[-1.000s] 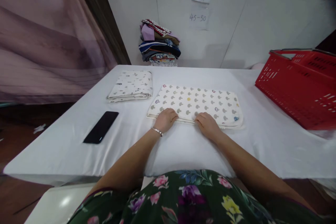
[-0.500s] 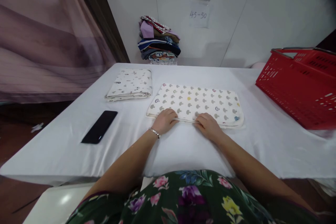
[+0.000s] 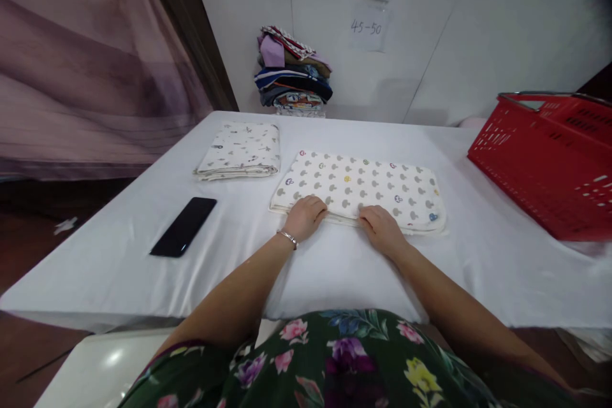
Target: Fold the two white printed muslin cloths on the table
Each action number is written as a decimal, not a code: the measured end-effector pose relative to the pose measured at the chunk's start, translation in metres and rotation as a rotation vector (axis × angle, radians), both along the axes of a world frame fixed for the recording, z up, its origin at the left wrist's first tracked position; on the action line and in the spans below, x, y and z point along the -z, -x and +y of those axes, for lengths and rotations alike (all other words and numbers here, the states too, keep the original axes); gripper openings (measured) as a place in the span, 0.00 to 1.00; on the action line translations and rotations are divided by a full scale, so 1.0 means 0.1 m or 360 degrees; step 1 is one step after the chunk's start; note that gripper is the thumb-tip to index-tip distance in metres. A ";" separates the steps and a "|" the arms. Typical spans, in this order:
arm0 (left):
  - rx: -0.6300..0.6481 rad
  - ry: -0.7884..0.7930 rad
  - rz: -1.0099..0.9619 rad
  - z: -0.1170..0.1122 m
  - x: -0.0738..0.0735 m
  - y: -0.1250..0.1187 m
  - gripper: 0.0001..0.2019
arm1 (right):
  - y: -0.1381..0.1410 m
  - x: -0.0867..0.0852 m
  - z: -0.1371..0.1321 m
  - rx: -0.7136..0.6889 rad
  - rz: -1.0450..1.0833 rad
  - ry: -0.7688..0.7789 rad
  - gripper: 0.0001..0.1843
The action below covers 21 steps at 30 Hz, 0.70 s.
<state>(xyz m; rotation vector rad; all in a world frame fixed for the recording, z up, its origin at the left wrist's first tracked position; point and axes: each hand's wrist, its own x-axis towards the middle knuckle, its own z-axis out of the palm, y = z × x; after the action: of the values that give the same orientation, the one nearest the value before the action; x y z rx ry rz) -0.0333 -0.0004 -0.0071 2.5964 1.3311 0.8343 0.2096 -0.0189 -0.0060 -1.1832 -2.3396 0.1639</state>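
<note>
Landmark: the grey-motif cloth, folded flat in several layers on the white table, with its long near edge toward the person. It lies directly beyond both hands, and its printed upper face extends forward from the fingertips.

Left hand: positioned at the near edge of the cloth, left of that edge's midpoint. Fingers are narrow, curled together and closed on the edge; the thumb is largely hidden. A bracelet encircles the wrist.

Right hand: positioned at the same edge, slightly right of the midpoint. Fingers are drawn together and closed on the edge. A short length of the layered edge is exposed between the hands, which are apart.

Surrounding items, located from the cloth:
- Second folded cloth, small dark print: just beside it, left and slightly farther back; not touching.
- Black phone: left and nearer the person, lying flat.
- Red basket: to the right, apart from it.
- Fabric stack: behind and to the left, against the wall.
</note>
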 end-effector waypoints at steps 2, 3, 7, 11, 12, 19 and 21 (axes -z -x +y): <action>-0.0016 0.0000 0.0000 -0.01 0.00 -0.01 0.09 | 0.00 0.02 0.00 -0.0023 -0.0039 -0.0044 0.11; -0.0028 -0.0003 0.0002 -0.01 0.00 -0.01 0.08 | -0.01 0.02 0.01 -0.0034 -0.0050 -0.0070 0.12; -0.0036 -0.0038 0.0028 -0.02 0.02 -0.01 0.11 | -0.01 0.02 0.00 -0.0098 -0.0118 -0.0145 0.14; -0.0008 -0.0071 0.0078 -0.02 0.05 0.01 0.14 | -0.01 0.01 -0.02 -0.0099 -0.0196 -0.0149 0.16; -0.0002 -0.0077 0.0085 -0.03 0.06 0.01 0.13 | -0.01 0.01 -0.02 -0.0083 -0.0196 -0.0159 0.16; 0.0004 -0.0094 0.0154 -0.07 0.03 -0.01 0.09 | 0.01 0.00 -0.04 -0.0032 -0.0272 -0.0163 0.12; -0.0012 -0.0103 0.0164 -0.07 0.03 -0.02 0.10 | 0.02 -0.01 -0.04 -0.0015 -0.0293 -0.0165 0.13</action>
<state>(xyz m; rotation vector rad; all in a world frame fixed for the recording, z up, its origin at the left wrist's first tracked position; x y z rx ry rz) -0.0317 -0.0076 -0.0097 2.7199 1.3628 0.7669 0.2074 -0.0225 -0.0048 -1.1803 -2.4788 -0.0656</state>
